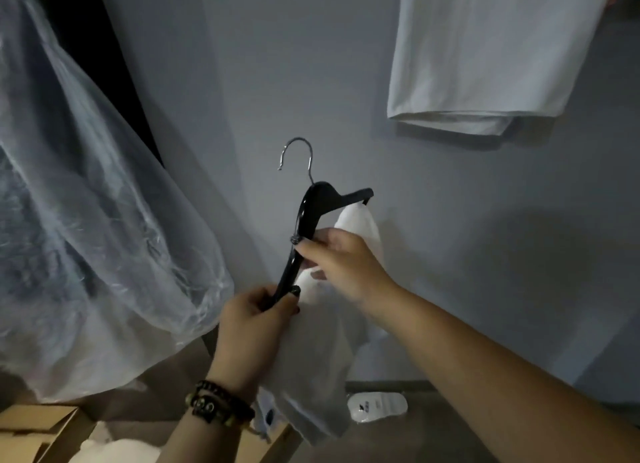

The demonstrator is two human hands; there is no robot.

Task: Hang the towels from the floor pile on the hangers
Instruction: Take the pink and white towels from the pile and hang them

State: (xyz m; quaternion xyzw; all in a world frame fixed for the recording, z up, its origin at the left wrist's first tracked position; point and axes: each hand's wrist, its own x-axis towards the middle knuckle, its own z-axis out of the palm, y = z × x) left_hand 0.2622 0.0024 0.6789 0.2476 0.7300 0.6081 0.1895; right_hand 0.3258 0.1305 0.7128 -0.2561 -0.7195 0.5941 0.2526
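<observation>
A: Where is the black hanger [304,220] held?

B: Its lower end is gripped by the left hand [256,319], fingers closed round it. A white towel [322,351] is threaded through the hanger and pinched against it by the right hand [341,258].

A: What room is seen around it?

B: Clear plastic sheeting [86,203] hangs close on the left. Bare wall [277,81] lies beyond, and a hung towel [485,54] is seen far right.
</observation>
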